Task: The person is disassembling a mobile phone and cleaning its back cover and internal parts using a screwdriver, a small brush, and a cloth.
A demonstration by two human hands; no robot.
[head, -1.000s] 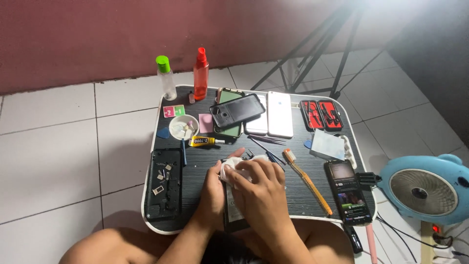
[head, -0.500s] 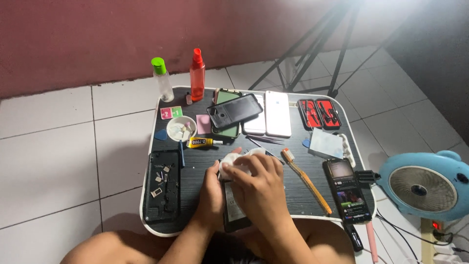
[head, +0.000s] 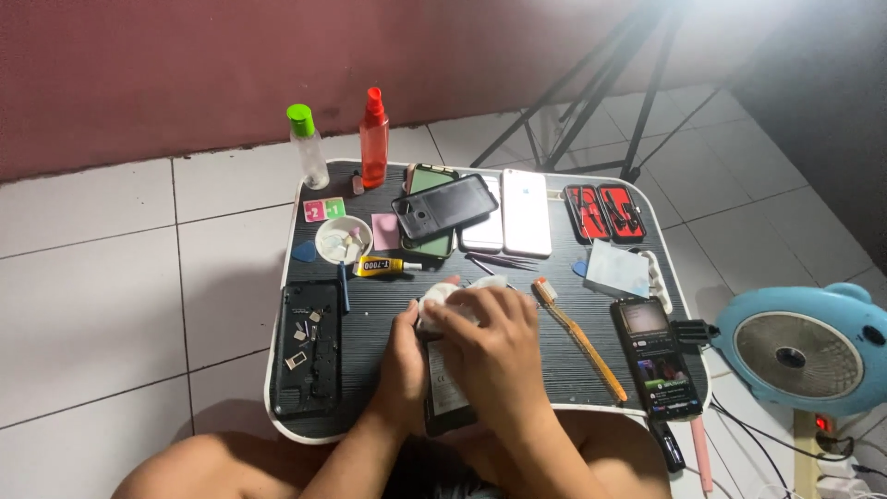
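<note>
Both hands pressed together at tabletop (head: 370,314) centre: left hand (head: 404,356) steadying opened phone (head: 445,397) by its edge, right hand (head: 490,346) pinching white wipe (head: 442,298) against it. Probably light, stiff, slippery, fragile; best held by the side edges.

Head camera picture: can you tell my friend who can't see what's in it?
Two hands, the left hand and the right hand, press a white cloth onto an opened phone on a small black table. Around them lie other phones, a toothbrush, and two bottles.
</note>
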